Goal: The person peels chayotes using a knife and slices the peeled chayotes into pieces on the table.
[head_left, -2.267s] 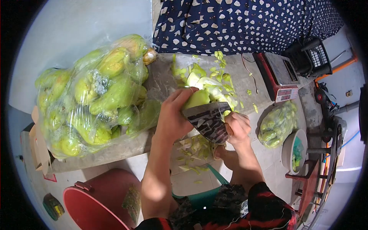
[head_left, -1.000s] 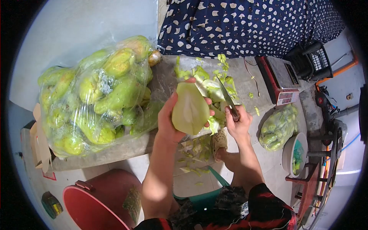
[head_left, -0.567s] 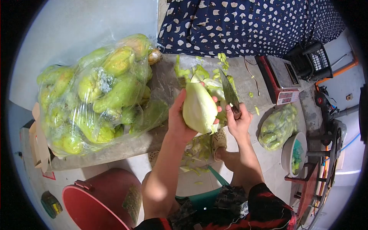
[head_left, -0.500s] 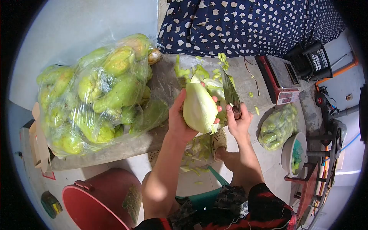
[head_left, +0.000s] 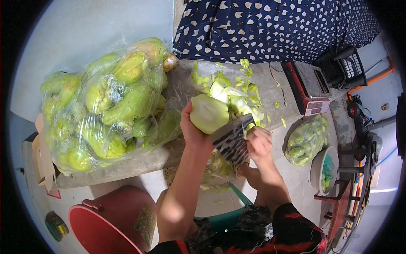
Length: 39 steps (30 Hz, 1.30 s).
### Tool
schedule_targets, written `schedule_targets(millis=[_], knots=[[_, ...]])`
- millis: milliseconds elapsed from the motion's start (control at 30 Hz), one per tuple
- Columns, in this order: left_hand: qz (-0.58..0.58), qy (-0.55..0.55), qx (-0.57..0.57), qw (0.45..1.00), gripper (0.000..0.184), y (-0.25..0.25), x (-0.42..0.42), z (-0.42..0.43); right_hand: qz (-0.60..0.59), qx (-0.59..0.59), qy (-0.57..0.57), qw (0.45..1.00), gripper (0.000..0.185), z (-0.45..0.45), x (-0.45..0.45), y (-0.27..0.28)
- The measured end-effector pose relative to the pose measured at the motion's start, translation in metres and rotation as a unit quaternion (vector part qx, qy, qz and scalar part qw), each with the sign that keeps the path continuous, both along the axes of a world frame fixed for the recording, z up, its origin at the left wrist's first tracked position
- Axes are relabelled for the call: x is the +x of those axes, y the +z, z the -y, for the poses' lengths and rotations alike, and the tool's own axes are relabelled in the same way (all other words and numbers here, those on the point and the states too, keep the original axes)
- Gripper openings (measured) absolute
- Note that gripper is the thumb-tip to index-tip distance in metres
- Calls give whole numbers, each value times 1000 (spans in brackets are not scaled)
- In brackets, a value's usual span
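Note:
My left hand (head_left: 195,132) is wrapped round a peeled, pale green fruit (head_left: 207,112) that looks like a green papaya, holding it above the ledge. One broad, rounded face of it is turned toward me. In my right hand (head_left: 259,142) is a wide-bladed knife (head_left: 232,139) with dark, mottled markings. The blade lies across the lower right side of the papaya; whether the edge touches it I cannot tell. Beyond the blade, a pile of green peelings (head_left: 239,99) is spread on the concrete ledge (head_left: 182,80).
A clear plastic bag of green papayas (head_left: 114,101) fills the left of the ledge. At right are a kitchen scale (head_left: 311,82), a black basket (head_left: 347,65), another filled bag (head_left: 306,142) and a white bucket (head_left: 317,169). A red bin (head_left: 114,216) stands lower left.
The papaya has been tipped from upright to show a rounder face. The knife has swung down and left from pointing away to lying across the papaya's lower right side.

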<state>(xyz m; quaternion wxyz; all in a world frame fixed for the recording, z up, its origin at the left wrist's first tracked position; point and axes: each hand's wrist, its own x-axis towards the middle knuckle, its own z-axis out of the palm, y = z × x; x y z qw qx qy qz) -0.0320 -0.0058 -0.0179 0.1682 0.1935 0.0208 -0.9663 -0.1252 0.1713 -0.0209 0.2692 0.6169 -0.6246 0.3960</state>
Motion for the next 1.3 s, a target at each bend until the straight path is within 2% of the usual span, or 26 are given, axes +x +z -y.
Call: schedule_targets(millis=[67,300,367,400,467,567,667,733,800,900,967,1000,1067,1100,1300], knots=[[-17,-26,-73,997,58,-30,-6,7,-10,12,18,1000,18,6,9,7],[-54,-35,-48,997,68,-13,-2,-1,-21,23,55,998,22,10,19,10],[-71,-41,-50,995,52,-17,-2,-2,-18,22,61,998,22,9,21,9],[-71,-41,-50,995,52,-17,-3,-2,-23,26,54,998,22,8,21,8],[-53,-22,-31,998,69,-16,-5,-3,-29,30,47,998,21,8,21,8],[-45,-23,-26,998,65,-14,-4,-3,-25,23,51,998,21,9,20,8],[-38,10,5,999,61,-3,-2,-6,-20,20,-13,1000,20,8,14,-7],[-11,30,5,999,58,13,-1,-8,32,31,-83,996,17,5,6,-18],[15,52,7,999,56,16,-1,-7,17,24,-85,996,19,7,2,-21],[-20,53,-5,998,51,14,3,-3,28,17,-99,995,16,11,7,-21],[34,77,-6,996,48,21,5,1,153,90,-209,962,14,9,6,-30],[34,77,-7,996,48,21,8,2,153,88,-209,962,14,6,3,-33],[-42,62,-11,997,49,18,13,6,195,107,-255,941,14,1,-6,-34],[-43,64,-9,997,49,16,12,8,178,70,-234,953,11,3,-6,-28],[-28,30,-67,997,50,27,18,12,148,72,-245,955,15,6,-1,-17]])
